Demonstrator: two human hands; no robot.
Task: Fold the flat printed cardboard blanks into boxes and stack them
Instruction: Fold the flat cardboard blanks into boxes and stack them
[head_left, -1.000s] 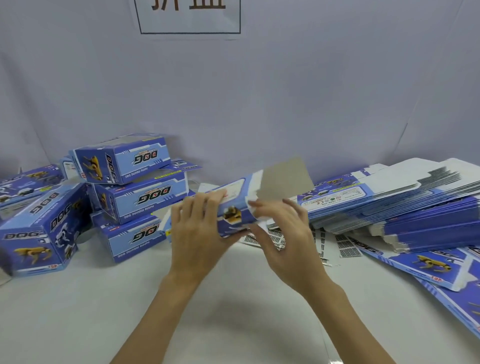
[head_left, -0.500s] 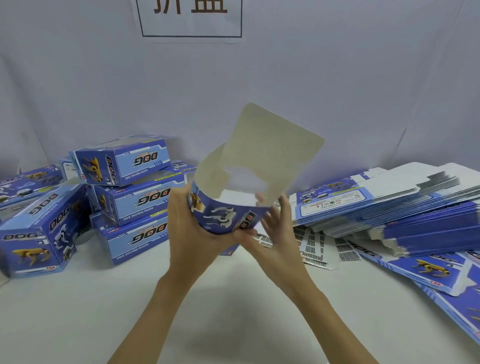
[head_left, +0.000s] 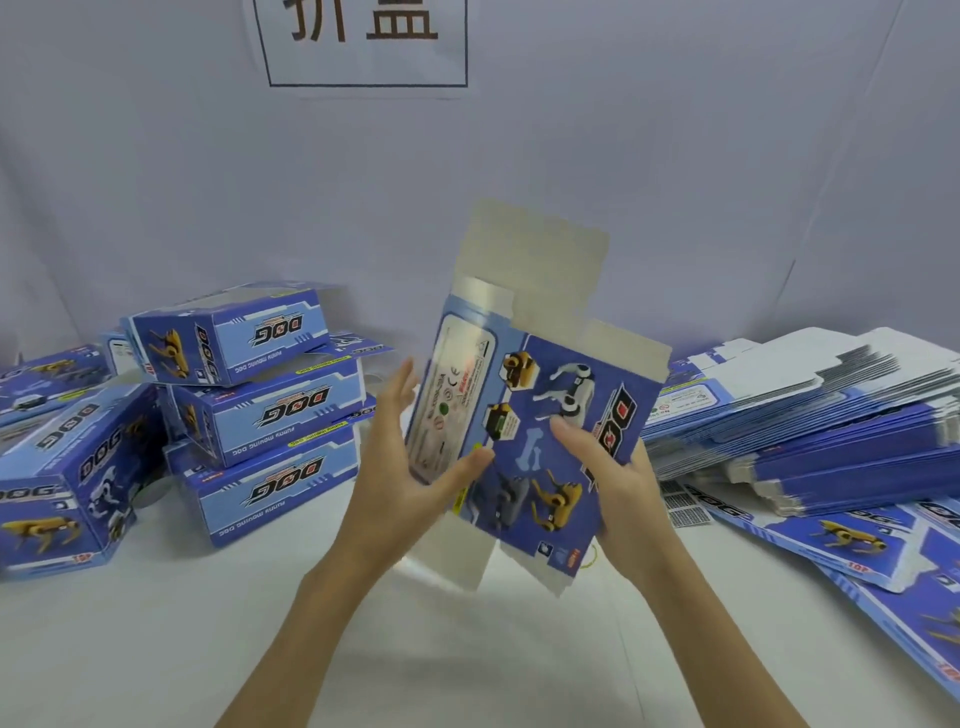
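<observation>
A blue printed cardboard blank, partly opened into a sleeve, stands upright in the air between my hands, its grey flaps sticking up at the top and down at the bottom. My left hand holds its left side, thumb on the front and fingers behind. My right hand grips its right side, thumb pressed on the printed face. To the left, three folded boxes sit stacked. To the right lies a thick pile of flat blanks.
More folded boxes lie at the far left on the white table. Loose flat blanks spread along the right edge. A grey backdrop with a paper sign stands behind.
The blank has turned upright, so its printed face points at me, and it has opened wider. Both hands have shifted to its two sides and risen slightly.
</observation>
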